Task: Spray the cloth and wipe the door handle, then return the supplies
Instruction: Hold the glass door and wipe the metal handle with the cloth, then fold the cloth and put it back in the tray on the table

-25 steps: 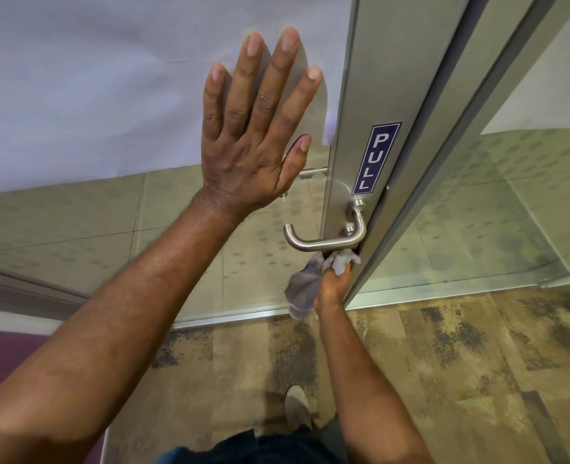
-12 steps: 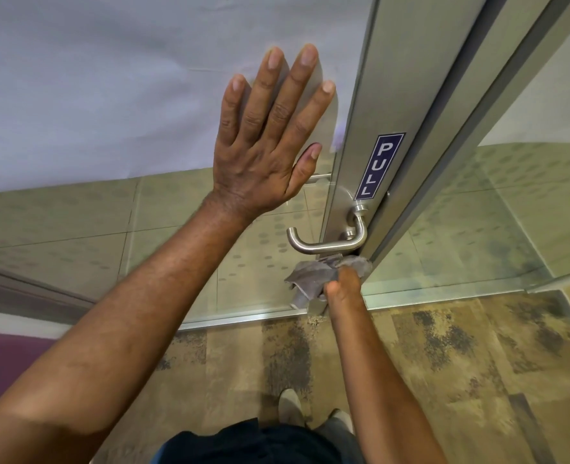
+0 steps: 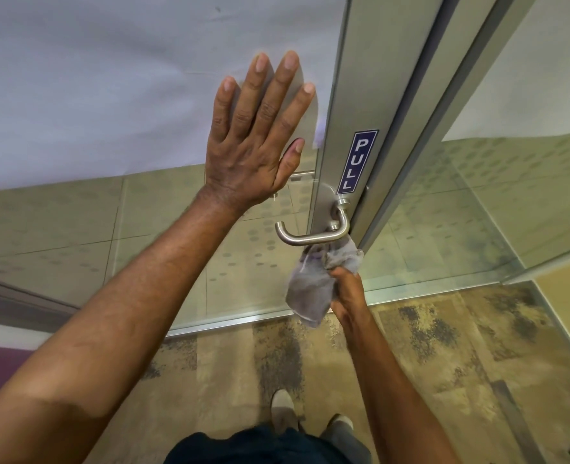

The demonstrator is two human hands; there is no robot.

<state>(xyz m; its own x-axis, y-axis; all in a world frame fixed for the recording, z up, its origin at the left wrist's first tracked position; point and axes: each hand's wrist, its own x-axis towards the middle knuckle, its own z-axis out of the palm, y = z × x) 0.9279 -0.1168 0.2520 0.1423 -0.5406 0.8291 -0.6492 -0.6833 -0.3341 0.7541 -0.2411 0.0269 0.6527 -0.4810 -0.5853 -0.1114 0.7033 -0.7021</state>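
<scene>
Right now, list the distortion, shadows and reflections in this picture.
Head view: wide-angle bending splays the door frame outward; the left hand throws a soft shadow on the white panel; the glass mirrors the dotted floor; cloth, right hand and handle look sharp.

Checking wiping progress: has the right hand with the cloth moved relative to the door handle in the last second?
Yes. The right hand dropped lower and slightly right, away from the door handle; the cloth now hangs mostly below it.

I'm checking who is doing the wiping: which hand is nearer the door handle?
Right. The right hand grips the grey cloth just below the door handle; the left hand lies flat on the glass above it.
</scene>
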